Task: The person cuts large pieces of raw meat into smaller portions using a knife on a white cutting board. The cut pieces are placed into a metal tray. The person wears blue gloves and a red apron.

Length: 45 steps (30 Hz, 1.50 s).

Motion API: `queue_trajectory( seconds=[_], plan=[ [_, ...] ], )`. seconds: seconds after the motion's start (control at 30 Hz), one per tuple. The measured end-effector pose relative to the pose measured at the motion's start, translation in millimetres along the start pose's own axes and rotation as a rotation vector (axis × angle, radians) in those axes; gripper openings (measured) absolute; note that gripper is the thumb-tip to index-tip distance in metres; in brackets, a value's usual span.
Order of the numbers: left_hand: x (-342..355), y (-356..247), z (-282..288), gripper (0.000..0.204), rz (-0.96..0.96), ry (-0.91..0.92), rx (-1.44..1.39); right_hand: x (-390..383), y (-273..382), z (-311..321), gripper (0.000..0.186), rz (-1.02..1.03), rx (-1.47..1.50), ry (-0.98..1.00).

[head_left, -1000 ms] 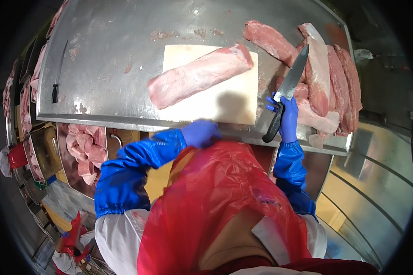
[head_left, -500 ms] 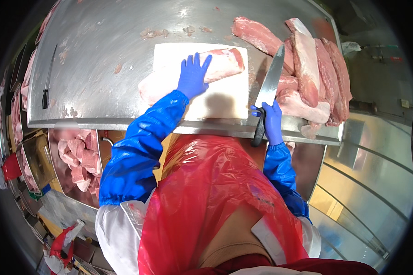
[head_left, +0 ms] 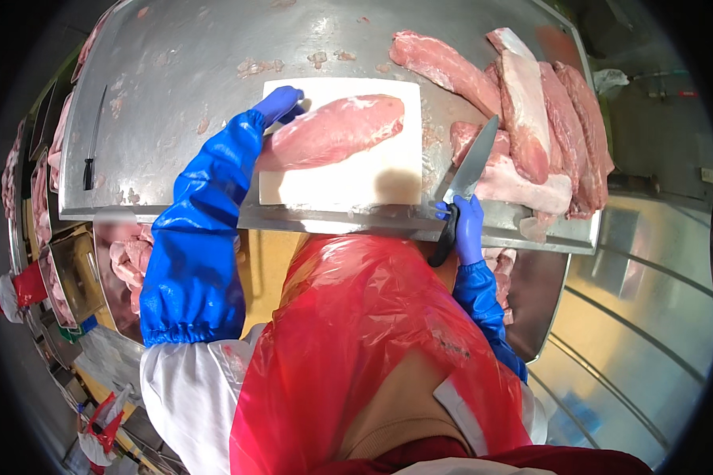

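A long pork loin piece [head_left: 333, 133] lies lean side up across a white cutting board [head_left: 333, 186]. My left hand [head_left: 280, 105], in a blue glove, is by the loin's far left edge. Its fingers are loosely bent and apart, with nothing visible between them; whether they touch the meat is unclear. At the board's right, my gloved right hand [head_left: 470, 226] is wrapped round the black handle of a broad-bladed butcher knife [head_left: 474, 162]. The blade points away from me, tip up beside the stacked meat.
Several pork loins [head_left: 525, 115] are piled on the steel table [head_left: 182, 95] at right. A thin dark-handled rod [head_left: 93, 142] lies at far left. Below the table edge stand bins of meat chunks [head_left: 128, 261]. Another person [head_left: 103, 427] is at lower left.
The loin has turned over from its pale fat side to its pink lean side. My left hand has moved left off its top. The knife stays in my right hand, nearly unmoved.
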State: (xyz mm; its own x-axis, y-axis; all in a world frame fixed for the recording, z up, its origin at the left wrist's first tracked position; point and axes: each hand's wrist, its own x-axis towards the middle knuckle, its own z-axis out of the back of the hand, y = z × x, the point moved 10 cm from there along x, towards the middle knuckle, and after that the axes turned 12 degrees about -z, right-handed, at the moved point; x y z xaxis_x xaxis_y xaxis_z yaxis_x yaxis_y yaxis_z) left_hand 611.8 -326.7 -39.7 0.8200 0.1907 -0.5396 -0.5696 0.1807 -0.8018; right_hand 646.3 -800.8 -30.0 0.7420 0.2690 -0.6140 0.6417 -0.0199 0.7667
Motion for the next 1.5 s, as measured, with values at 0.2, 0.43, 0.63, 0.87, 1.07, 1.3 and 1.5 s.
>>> queue_trajectory(
  seconds=[0.2,0.43,0.63,0.87,1.07,1.3,1.5],
  plan=[
    [-101.8,-10.6,7.3,0.102,-0.232,0.006,1.08,2.1,-3.1,-33.4,0.03,0.011,-0.155,0.048],
    [-94.3,63.7,38.3,0.103,-0.184,-0.128,0.56,-2.2,-23.6,-140.9,0.018,-0.018,-0.517,0.15],
    [-138.5,5.7,-12.1,0.105,-0.512,-0.298,0.965,-7.0,-16.1,-249.7,0.019,0.375,-1.052,0.074],
    [-133.1,12.8,-10.9,0.1,-0.687,-0.413,0.924,-35.2,-60.8,-255.8,0.033,0.429,-1.53,0.002],
    [-129.5,0.6,-31.7,0.093,-0.596,-0.302,1.084,-15.1,-68.0,-268.7,0.04,0.357,-1.336,0.021],
    [-109.3,-5.3,8.8,0.085,-0.552,-0.384,0.968,21.5,-61.9,-291.9,0.04,0.138,-1.297,0.046],
    [-42.6,32.0,82.6,0.071,-0.521,-0.369,0.188,-62.1,-74.4,-210.5,0.026,0.185,-1.369,0.042]
  ],
)
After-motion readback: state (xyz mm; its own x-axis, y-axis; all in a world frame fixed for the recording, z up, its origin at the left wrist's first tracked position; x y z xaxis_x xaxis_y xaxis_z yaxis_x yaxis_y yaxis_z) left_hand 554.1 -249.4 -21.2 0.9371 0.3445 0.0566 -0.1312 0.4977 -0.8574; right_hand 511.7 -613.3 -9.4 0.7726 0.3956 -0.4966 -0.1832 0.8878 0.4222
